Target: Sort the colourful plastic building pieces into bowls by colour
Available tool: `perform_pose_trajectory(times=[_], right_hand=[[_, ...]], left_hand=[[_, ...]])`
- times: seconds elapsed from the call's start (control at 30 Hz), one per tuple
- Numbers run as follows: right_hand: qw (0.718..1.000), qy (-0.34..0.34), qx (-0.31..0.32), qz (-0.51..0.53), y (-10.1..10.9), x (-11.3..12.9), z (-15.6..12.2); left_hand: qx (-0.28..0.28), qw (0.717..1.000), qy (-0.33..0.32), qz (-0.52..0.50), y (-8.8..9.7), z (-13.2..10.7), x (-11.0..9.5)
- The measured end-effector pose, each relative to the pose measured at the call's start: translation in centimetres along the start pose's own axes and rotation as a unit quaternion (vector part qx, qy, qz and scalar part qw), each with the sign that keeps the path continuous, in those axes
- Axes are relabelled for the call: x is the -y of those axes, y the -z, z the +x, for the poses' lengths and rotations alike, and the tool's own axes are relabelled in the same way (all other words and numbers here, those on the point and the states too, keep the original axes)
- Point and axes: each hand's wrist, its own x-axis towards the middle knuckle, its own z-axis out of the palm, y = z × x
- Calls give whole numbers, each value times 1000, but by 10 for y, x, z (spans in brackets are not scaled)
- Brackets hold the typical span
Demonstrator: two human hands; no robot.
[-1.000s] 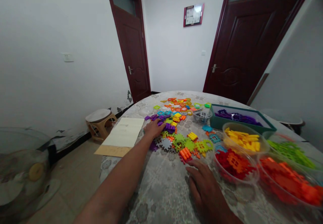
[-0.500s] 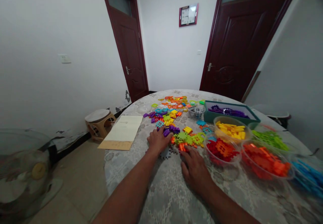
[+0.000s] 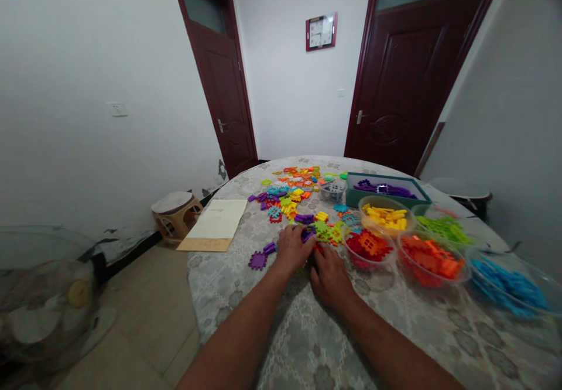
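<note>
Above the middle of the table my left hand (image 3: pixel 293 247) is closed, its fingers and thumb around a purple plastic building piece (image 3: pixel 308 235). My right hand (image 3: pixel 332 277) is right beside it, fingers curled at a small red building piece (image 3: pixel 317 249) that is mostly hidden. Just past the hands is a pile of green gear-shaped pieces (image 3: pixel 324 231). A purple square piece with toothed edges (image 3: pixel 257 260) and a purple stick-like piece (image 3: pixel 269 247) rest left of my left hand.
To the right stand clear bowls of red pieces (image 3: pixel 367 246), orange pieces (image 3: pixel 431 258), yellow pieces (image 3: pixel 385 218), green pieces (image 3: pixel 443 229) and blue pieces (image 3: pixel 509 284). A green box (image 3: pixel 351 194) holds purple pieces. Mixed pieces (image 3: pixel 290 194) lie farther back; a paper pad (image 3: pixel 215 220) lies left.
My two hands have come together, the left one moving right. Purple pieces now lie left of it, where grey pieces showed near the hands before. The view has shifted slightly right.
</note>
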Motion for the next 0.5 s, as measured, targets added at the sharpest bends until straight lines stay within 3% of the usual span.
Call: perform_pose_trajectory(times=[0.13,0.27,0.37,0.5], right_hand=[[1000,1,-1,22,5,-1,1],[1000,-4,-4,18,8,-7,2],[1000,-6,-5,9,7,-13,2],[999,-6,-33,13,6,-16,1]], left_hand=[[-31,997,-71,-26,7,-11,7],[-42,991,-119,-37,30,-36,28],[-17,994,-103,-8,49,-63,50],[86,992,-34,88,62,-95,72]])
